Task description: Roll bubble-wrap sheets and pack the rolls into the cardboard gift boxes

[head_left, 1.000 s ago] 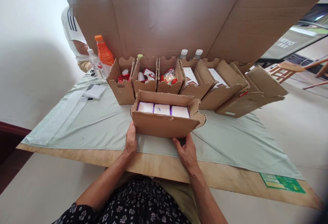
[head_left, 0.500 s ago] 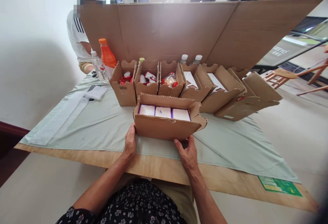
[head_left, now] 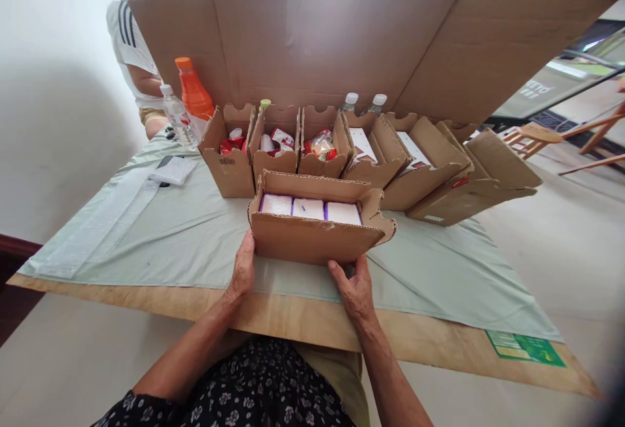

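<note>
An open-topped cardboard box [head_left: 312,238] sits lengthwise before me near the front of the table. Inside it is a row of three white blocks [head_left: 308,208] with purple edges. At the box's lower left end, my left hand [head_left: 243,269] is closed against the cardboard, its fingertips hidden behind the end. My right hand [head_left: 355,289] grips the lower right side, thumb on the front face and the other fingers partly out of sight beneath or behind. Right behind this box stand several similar cardboard boxes [head_left: 238,176] holding red packets [head_left: 319,146] and white cartons [head_left: 362,146].
A tall cardboard panel [head_left: 322,43] stands behind the boxes. At the left are an orange bottle [head_left: 193,88], a clear bottle [head_left: 178,118], and a plastic-wrapped item [head_left: 173,171] on a dark flat object. A person [head_left: 139,56] is beyond. Green cloth [head_left: 195,238] covers the table.
My view has tilted and shifted slightly, so the background sits higher in the picture. Both hands keep their places on the box, which looks nearly unmoved.
</note>
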{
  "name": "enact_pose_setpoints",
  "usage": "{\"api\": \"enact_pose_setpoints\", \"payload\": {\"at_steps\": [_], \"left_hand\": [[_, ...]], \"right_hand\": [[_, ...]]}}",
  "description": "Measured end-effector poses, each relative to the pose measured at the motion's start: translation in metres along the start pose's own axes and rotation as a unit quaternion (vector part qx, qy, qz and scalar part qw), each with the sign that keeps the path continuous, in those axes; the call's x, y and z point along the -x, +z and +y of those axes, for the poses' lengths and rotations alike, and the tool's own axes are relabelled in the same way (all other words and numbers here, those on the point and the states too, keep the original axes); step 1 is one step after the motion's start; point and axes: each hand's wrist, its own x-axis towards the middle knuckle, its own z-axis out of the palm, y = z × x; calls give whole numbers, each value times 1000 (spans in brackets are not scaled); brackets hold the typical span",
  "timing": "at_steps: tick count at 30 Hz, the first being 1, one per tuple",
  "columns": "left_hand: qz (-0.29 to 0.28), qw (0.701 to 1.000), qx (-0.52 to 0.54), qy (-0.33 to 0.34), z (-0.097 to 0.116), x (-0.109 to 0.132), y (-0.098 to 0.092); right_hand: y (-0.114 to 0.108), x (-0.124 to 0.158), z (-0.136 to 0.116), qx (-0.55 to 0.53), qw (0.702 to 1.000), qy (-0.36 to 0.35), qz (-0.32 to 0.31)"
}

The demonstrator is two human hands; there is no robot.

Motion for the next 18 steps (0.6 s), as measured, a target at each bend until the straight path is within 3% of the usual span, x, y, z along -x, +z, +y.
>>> {"api": "enact_pose_setpoints", "payload": {"at_steps": [6,9,12,18], "left_hand": [[-19,999,26,18,-5,23,-2],[-20,998,44,35,-1,24,-2],[-31,997,50,49,6,8,1],[-80,993,13,81,14,-32,14]], "right_hand": [[-13,14,-1,32,999,18,34],[-12,16,-1,39,999,5,35],[-7,4,-4,44,999,-9,11],[-4,-48,-8,63,998,-27,-14]]}}
